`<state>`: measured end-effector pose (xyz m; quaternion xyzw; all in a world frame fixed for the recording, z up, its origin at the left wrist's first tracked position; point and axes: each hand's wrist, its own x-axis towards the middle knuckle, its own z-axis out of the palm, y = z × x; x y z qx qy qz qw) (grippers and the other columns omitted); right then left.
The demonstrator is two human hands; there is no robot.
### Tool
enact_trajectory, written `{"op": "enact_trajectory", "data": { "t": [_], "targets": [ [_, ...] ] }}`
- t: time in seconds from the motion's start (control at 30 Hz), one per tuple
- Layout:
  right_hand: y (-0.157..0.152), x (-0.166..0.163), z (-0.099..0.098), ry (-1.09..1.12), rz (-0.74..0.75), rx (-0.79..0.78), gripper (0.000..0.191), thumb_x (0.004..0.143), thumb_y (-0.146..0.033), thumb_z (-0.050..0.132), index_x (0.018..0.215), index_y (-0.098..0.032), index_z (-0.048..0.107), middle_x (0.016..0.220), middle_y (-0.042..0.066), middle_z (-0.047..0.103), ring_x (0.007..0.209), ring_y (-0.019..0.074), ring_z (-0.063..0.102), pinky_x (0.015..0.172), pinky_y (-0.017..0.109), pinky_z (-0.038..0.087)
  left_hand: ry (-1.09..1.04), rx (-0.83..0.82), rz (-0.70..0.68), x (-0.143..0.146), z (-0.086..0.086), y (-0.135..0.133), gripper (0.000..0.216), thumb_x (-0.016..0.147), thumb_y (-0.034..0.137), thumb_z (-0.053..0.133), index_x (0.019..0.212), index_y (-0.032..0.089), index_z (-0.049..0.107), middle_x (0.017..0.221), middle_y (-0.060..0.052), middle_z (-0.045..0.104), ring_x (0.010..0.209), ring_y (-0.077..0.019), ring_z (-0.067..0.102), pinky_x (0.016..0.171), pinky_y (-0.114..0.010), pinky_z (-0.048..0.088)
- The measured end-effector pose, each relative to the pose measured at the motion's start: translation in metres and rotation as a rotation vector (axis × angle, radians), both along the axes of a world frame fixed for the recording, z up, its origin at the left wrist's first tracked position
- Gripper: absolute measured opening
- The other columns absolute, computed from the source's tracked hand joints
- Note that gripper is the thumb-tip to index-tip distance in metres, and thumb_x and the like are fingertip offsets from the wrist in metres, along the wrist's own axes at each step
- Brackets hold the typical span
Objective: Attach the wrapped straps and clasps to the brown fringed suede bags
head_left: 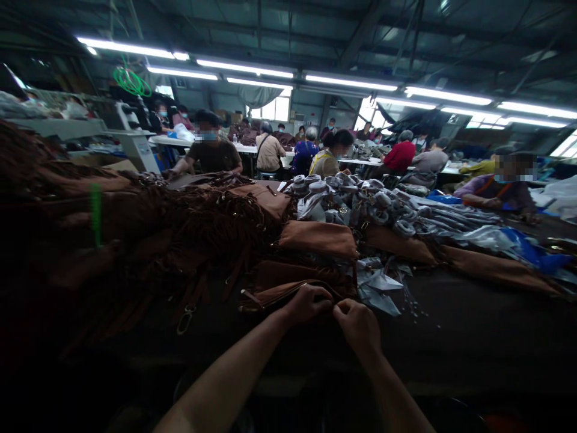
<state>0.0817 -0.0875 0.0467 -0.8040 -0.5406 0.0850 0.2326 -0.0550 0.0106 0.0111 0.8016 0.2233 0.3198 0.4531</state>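
A flat brown suede bag (288, 287) lies on the dark worktable (473, 325) right in front of me. My left hand (306, 302) is closed, pinching the bag's near edge along its zipper. My right hand (356, 322) is curled into a pinch just to the right, gripping the same edge at the bag's corner. The two hands almost touch. What the fingertips hold beyond the bag's edge is too dark to make out.
A big heap of fringed brown bags (171, 222) fills the left. More brown bags (318, 237) and a pile of grey wrapped straps (360, 201) lie behind. Crumpled grey wrappers (376, 285) sit right of my hands. Several seated workers (211, 150) fill the tables beyond.
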Motion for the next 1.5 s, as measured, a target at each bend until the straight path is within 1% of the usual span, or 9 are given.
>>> {"op": "enact_trajectory", "data": {
  "t": [0.2,0.43,0.57,0.63,0.73,1.07,1.2,1.37,1.5],
  "targets": [
    [-0.004,-0.002,-0.006,0.111,0.016,0.105,0.021,0.079,-0.040,0.053,0.082,-0.026,0.068,0.081,0.005,0.072,0.075,0.0229,0.066,0.062,0.030,0.043,0.011,-0.101,0.013,0.003,-0.001,0.005,0.021,0.078,0.030,0.063,0.084,0.012,0.070,0.077,-0.004,0.068,0.073,-0.0154,0.059,0.065,-0.023,0.044],
    [-0.007,0.006,-0.013,0.877,0.216,0.049,0.039,0.070,-0.039,0.055,0.101,-0.019,0.063,0.096,0.007,0.070,0.072,0.0200,0.066,0.062,0.031,0.050,-0.092,-0.049,0.031,0.004,0.001,0.001,0.018,0.083,0.029,0.055,0.080,0.013,0.061,0.073,0.001,0.058,0.069,-0.0109,0.050,0.066,-0.021,0.040],
    [-0.010,-0.001,-0.015,0.544,0.227,0.156,0.033,0.065,-0.033,0.066,0.097,-0.022,0.066,0.099,0.006,0.068,0.091,0.0236,0.063,0.080,0.035,0.048,-0.069,0.007,0.071,0.004,-0.002,-0.002,0.015,0.087,0.027,0.048,0.084,0.015,0.056,0.075,0.002,0.055,0.072,-0.0105,0.049,0.068,-0.021,0.039],
    [-0.010,-0.005,-0.014,0.369,0.165,0.225,0.020,0.074,-0.038,0.061,0.087,-0.024,0.067,0.093,0.007,0.067,0.087,0.0236,0.062,0.079,0.035,0.047,-0.046,0.028,0.091,0.004,-0.004,-0.003,0.014,0.089,0.027,0.046,0.084,0.016,0.054,0.075,0.002,0.054,0.071,-0.0103,0.048,0.068,-0.021,0.038],
    [-0.005,-0.008,-0.010,0.315,0.105,0.303,0.031,0.087,-0.045,0.044,0.083,-0.024,0.067,0.088,0.007,0.067,0.081,0.0226,0.063,0.074,0.033,0.047,-0.042,0.046,0.096,0.004,-0.007,-0.006,0.016,0.091,0.028,0.042,0.086,0.017,0.051,0.075,0.002,0.054,0.068,-0.0102,0.047,0.067,-0.022,0.038],
    [0.008,-0.011,-0.006,0.020,0.166,0.223,0.030,0.090,-0.042,0.043,0.097,-0.028,0.068,0.100,0.004,0.071,0.087,0.0194,0.066,0.070,0.026,0.043,-0.119,0.033,0.157,0.000,-0.006,-0.008,0.021,0.094,0.034,0.038,0.089,0.017,0.049,0.073,0.001,0.055,0.067,-0.0105,0.050,0.064,-0.022,0.038],
    [0.011,-0.014,-0.006,-0.169,0.092,0.209,0.030,0.093,-0.038,0.040,0.098,-0.027,0.067,0.094,0.002,0.072,0.076,0.0158,0.067,0.061,0.024,0.037,-0.159,-0.116,0.151,0.006,-0.001,-0.001,0.029,0.090,0.042,0.044,0.087,0.015,0.054,0.073,0.000,0.059,0.067,-0.0118,0.055,0.064,-0.022,0.042],
    [0.023,-0.018,-0.004,-0.276,0.026,0.180,0.029,0.094,-0.034,0.039,0.087,-0.026,0.066,0.077,0.000,0.070,0.062,0.0124,0.063,0.053,0.025,0.026,-0.037,-0.628,0.257,0.021,0.000,0.022,0.039,0.087,0.048,0.043,0.079,0.012,0.054,0.059,-0.002,0.060,0.054,-0.0150,0.058,0.056,-0.025,0.045],
    [0.037,-0.014,-0.010,-0.258,0.049,0.178,0.028,0.094,-0.033,0.039,0.084,-0.025,0.065,0.077,0.000,0.070,0.063,0.0116,0.062,0.054,0.025,0.024,0.107,-0.657,0.250,0.032,-0.003,0.030,0.024,0.082,0.029,0.052,0.064,0.013,0.051,0.048,0.001,0.054,0.045,-0.0133,0.054,0.050,-0.024,0.042]
  ]
}}
